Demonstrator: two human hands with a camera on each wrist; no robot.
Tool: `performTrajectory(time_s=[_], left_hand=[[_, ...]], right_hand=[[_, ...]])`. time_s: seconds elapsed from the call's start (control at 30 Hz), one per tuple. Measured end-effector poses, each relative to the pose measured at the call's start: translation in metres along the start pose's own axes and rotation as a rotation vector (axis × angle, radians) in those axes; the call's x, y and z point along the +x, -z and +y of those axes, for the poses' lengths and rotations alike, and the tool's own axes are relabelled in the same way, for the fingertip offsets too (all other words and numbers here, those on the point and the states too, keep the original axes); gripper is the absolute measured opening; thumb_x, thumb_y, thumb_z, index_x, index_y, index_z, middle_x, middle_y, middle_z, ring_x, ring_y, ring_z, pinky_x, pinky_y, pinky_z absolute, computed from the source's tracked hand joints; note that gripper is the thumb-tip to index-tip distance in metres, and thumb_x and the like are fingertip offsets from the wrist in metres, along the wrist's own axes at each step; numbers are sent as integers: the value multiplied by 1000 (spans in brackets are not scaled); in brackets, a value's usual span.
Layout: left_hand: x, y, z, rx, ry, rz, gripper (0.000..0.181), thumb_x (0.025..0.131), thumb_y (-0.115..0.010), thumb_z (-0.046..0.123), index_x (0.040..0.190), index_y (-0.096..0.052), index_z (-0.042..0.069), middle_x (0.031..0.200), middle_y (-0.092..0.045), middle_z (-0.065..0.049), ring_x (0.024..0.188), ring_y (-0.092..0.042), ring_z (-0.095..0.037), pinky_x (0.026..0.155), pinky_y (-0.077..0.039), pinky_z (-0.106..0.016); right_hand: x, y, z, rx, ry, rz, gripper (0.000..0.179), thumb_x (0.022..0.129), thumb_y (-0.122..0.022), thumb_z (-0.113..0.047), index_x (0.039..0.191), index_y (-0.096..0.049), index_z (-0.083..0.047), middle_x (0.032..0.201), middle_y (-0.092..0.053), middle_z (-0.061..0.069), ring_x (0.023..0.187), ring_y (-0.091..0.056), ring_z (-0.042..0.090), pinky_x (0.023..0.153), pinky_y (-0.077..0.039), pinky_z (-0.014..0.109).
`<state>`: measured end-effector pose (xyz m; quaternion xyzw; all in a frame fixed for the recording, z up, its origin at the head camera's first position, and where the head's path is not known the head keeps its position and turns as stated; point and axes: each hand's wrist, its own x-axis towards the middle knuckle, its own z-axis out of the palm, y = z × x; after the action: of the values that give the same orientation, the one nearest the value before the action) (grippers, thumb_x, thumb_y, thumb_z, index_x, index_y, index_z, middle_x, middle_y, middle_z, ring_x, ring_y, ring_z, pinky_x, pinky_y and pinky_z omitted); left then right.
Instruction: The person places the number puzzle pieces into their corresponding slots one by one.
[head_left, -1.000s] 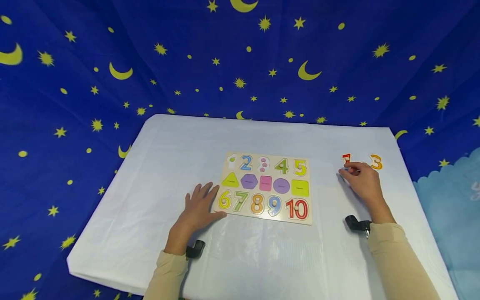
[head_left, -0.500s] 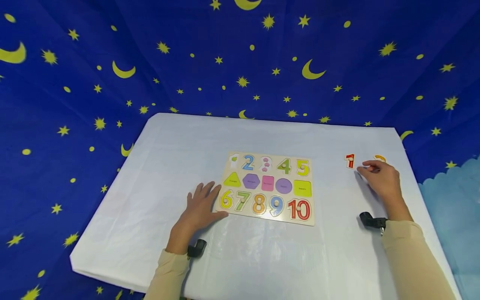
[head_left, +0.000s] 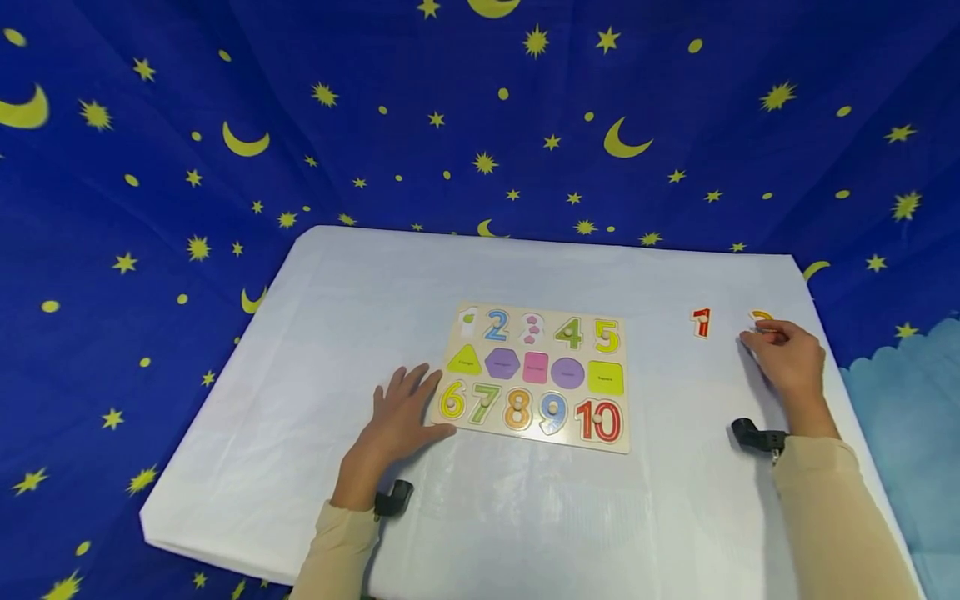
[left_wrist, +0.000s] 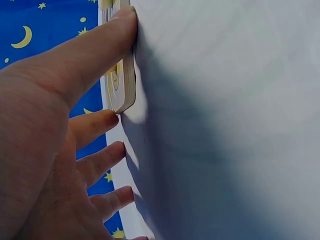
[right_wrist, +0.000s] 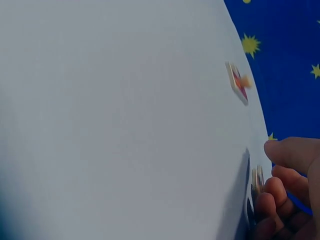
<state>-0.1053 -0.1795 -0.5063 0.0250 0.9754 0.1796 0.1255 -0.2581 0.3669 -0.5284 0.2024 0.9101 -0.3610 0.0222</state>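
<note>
A wooden number puzzle board [head_left: 543, 443] lies on the white table, with knobbed number pieces set in it. My left hand [head_left: 397, 417] rests at its lower left corner, fingers spread; in the left wrist view the thumb [left_wrist: 107, 42] touches the board's edge [left_wrist: 128, 85]. My right hand [head_left: 791, 362] is at the orange number 3 piece [head_left: 761, 316], covering much of it. Its thumb [right_wrist: 290, 150] and loosely bent fingers have a gap between them, beside that piece [right_wrist: 257, 180]. The red number 1 piece [head_left: 701, 322] lies to its left, knob up.
The white table [head_left: 375, 283] extends around the board, its far edge against a blue cloth [head_left: 480, 117] with yellow moons and stars. A light blue cloth [head_left: 915, 417] hangs at the right. The board's 1 and 3 recesses show printed pictures.
My right hand has moved right, from the number 1 piece to the number 3 piece; the number 1 piece stays on the table. My left hand has kept its place at the board.
</note>
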Motion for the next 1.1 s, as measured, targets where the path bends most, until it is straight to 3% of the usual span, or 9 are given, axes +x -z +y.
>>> performTrajectory(time_s=[0.37,0.57,0.8,1.0,1.1], left_hand=[[-1,-2,1,-11,6,-2,95,75,-76,53,151,-34,14,156,-23,-13,143,-7,-41,106,-7,-69],[-1,1,0,-3,3,4,94,76,-75,53,151,-33,14,156,-23,-13,143,-7,-41,106,-7,-68],[0,0,-2,-12,2,1,94,76,-75,54,151,-33,15,156,-22,-13,143,-6,-41,105,-6,-69],[2,-3,-2,-8,-1,-2,94,76,-74,55,151,-32,16,156,-22,-12,143,-5,-40,106,-6,-69],[2,-2,-2,-14,2,-2,95,76,-75,54,151,-33,15,156,-22,-12,143,-6,-40,106,-6,-68]], right_hand=[[13,10,8,23,-57,74,59,91,-60,-40,137,-52,-5,98,-55,10,84,-45,23,63,-34,33],[21,9,6,38,-89,89,60,90,-60,-43,137,-53,-7,98,-55,8,93,-42,23,69,-31,34],[27,6,9,14,-115,77,60,90,-61,-42,138,-53,-7,109,-55,15,106,-42,33,75,-32,42],[30,6,11,30,-131,86,55,91,-60,-40,134,-57,-7,105,-55,12,94,-42,28,68,-29,34],[30,6,12,49,-153,86,53,92,-61,-40,134,-58,-7,110,-56,12,97,-44,27,69,-31,32]])
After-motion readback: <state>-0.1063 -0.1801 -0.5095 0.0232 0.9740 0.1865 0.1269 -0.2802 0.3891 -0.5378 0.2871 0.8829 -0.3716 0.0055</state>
